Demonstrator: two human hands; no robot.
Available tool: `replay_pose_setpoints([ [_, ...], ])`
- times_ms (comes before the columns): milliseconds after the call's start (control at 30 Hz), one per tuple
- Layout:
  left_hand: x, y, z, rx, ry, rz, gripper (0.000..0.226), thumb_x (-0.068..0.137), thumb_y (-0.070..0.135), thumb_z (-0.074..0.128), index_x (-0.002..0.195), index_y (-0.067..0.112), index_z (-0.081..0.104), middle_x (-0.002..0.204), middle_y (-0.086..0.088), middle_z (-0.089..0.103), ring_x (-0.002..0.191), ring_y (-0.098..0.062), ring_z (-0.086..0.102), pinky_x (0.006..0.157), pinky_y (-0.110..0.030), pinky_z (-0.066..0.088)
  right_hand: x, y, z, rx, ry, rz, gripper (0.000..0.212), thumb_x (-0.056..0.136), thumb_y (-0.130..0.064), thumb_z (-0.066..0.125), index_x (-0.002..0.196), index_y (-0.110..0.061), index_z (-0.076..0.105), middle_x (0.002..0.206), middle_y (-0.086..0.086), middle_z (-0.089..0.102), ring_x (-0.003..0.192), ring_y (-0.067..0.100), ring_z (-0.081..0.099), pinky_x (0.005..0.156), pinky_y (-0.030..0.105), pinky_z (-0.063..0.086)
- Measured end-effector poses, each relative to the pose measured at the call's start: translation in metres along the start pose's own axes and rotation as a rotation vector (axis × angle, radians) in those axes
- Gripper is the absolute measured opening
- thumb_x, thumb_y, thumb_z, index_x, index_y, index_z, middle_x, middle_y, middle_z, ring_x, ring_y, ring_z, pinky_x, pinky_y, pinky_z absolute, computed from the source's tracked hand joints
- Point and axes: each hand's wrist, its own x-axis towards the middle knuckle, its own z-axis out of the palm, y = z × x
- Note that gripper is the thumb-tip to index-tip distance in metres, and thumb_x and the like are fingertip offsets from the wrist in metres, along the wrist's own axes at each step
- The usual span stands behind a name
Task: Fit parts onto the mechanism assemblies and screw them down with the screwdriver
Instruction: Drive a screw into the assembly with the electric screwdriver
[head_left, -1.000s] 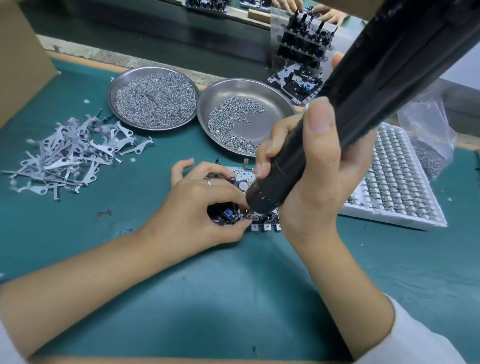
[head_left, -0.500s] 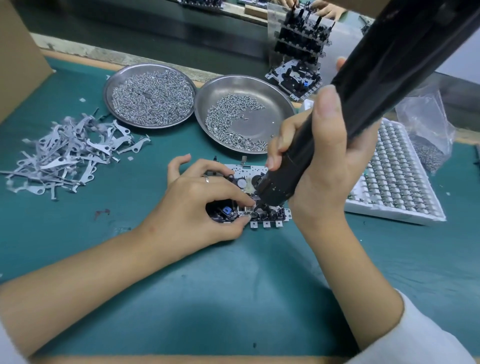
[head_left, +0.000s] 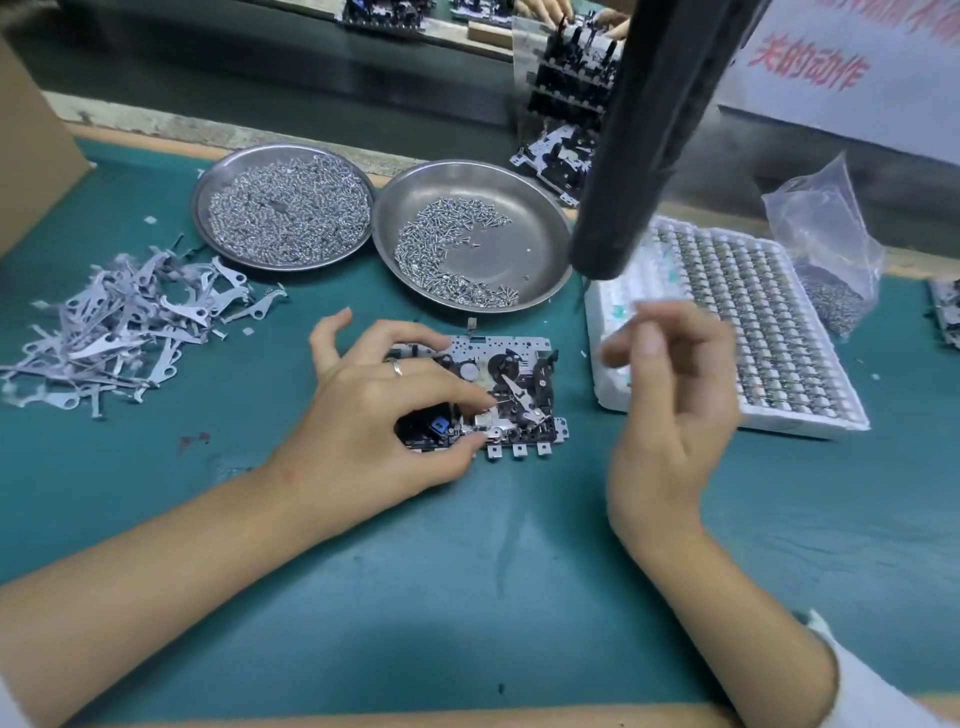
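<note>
- Mechanism assembly (head_left: 511, 382) lies flat on the green mat (head_left: 467, 597), centre, near the 2 screw dishes.
- My left hand (head_left: 374, 421) pinches its near-left corner, thumb and fingers curled on the edge.
- Screwdriver (head_left: 639, 135) was in my right hand (head_left: 670, 410) 0.5 s ago; now let go, hanging above the parts tray (head_left: 779, 332).
- Right hand loose, fingers relaxed, holding nothing I can see.
- Reckon that screw is driven; next part or screw likely due.

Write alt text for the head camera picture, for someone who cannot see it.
A person's left hand holds a mechanism assembly on a green mat, while the right hand hangs empty below a black screwdriver. Behind lie two screw dishes, loose metal levers and a white parts tray.
</note>
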Motion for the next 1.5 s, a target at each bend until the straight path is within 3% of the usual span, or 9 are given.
replay_pose_setpoints([
  [133,0.000,0.001,0.003,0.004,0.036,0.025,0.018,0.064,0.027,0.077,0.082,0.025,0.075,0.078,0.019,0.068,0.103,-0.005,0.054,0.107,-0.052,0.016,-0.015,0.009,0.006,-0.099,-0.202,0.152,0.011,0.092,-0.020,0.053,0.095,-0.029,0.058,0.078,-0.008,0.062,0.076,0.012,0.061,0.073,0.028,0.050],
  [267,0.003,0.002,0.005,-0.064,0.055,0.058,0.009,0.065,0.018,0.078,0.072,0.018,0.073,0.074,0.013,0.067,0.083,-0.003,0.060,0.103,-0.044,0.029,-0.009,0.016,0.009,0.007,-0.246,0.377,0.012,0.090,-0.015,0.050,0.090,-0.016,0.062,0.068,-0.007,0.064,0.073,0.011,0.063,0.076,0.027,0.052],
  [567,0.009,-0.005,0.004,-0.248,-0.064,0.067,0.013,0.063,0.002,0.076,0.066,0.013,0.069,0.072,0.006,0.066,0.073,-0.009,0.063,0.076,-0.017,0.047,-0.009,0.014,0.009,-0.102,-0.283,0.333,0.019,0.095,-0.003,0.051,0.088,-0.017,0.062,0.066,-0.007,0.063,0.072,0.013,0.063,0.076,0.032,0.053],
  [934,0.006,-0.004,0.007,-0.251,-0.019,0.054,0.010,0.065,0.004,0.075,0.067,0.011,0.069,0.071,0.003,0.067,0.073,-0.017,0.064,0.072,-0.033,0.050,-0.010,0.011,0.009,-0.158,-0.301,0.317,0.022,0.093,-0.006,0.052,0.085,-0.024,0.061,0.067,-0.008,0.063,0.070,0.012,0.062,0.072,0.029,0.051],
  [1067,0.004,0.000,0.007,-0.185,0.004,0.084,0.008,0.070,0.012,0.073,0.076,0.008,0.070,0.076,0.003,0.068,0.074,-0.014,0.063,0.075,-0.030,0.050,-0.019,0.006,0.010,-0.336,-0.381,0.037,0.015,0.090,-0.013,0.053,0.093,-0.008,0.067,0.082,0.000,0.065,0.077,0.011,0.059,0.071,0.019,0.046],
  [1200,0.003,-0.005,-0.003,-0.144,0.169,0.085,0.021,0.075,0.020,0.051,0.084,0.008,0.065,0.082,0.005,0.064,0.079,-0.017,0.058,0.079,-0.034,0.045,-0.026,0.001,0.018,-0.627,-0.536,-0.325,0.039,0.089,-0.028,0.055,0.116,-0.001,0.063,0.105,0.011,0.066,0.095,0.027,0.061,0.084,0.038,0.048],
  [1300,0.005,-0.013,-0.008,-0.256,0.412,-0.110,0.017,0.077,0.015,0.044,0.082,0.025,0.057,0.084,0.009,0.060,0.081,-0.011,0.055,0.080,-0.032,0.042,-0.028,-0.006,0.035,-0.908,-0.789,-0.312,0.068,0.089,-0.049,0.052,0.143,-0.010,0.040,0.130,0.014,0.054,0.115,0.031,0.051,0.096,0.043,0.041],
  [1367,0.008,-0.017,-0.007,-0.386,0.495,-0.220,0.022,0.082,0.010,0.043,0.083,0.029,0.055,0.084,0.008,0.061,0.083,-0.009,0.056,0.080,-0.029,0.043,-0.033,-0.006,0.044,-1.123,-0.911,-0.327,0.065,0.093,-0.050,0.045,0.149,-0.023,0.029,0.140,0.015,0.045,0.121,0.034,0.044,0.098,0.045,0.037],
  [1500,0.012,-0.022,-0.005,-0.475,0.558,-0.271,0.022,0.090,0.017,0.041,0.089,0.032,0.057,0.085,0.007,0.061,0.078,0.002,0.056,0.076,-0.016,0.043,-0.043,-0.015,0.040,-1.169,-0.891,-0.352,0.040,0.090,-0.038,0.047,0.127,-0.029,0.059,0.135,0.014,0.052,0.119,0.036,0.051,0.096,0.041,0.043],
])
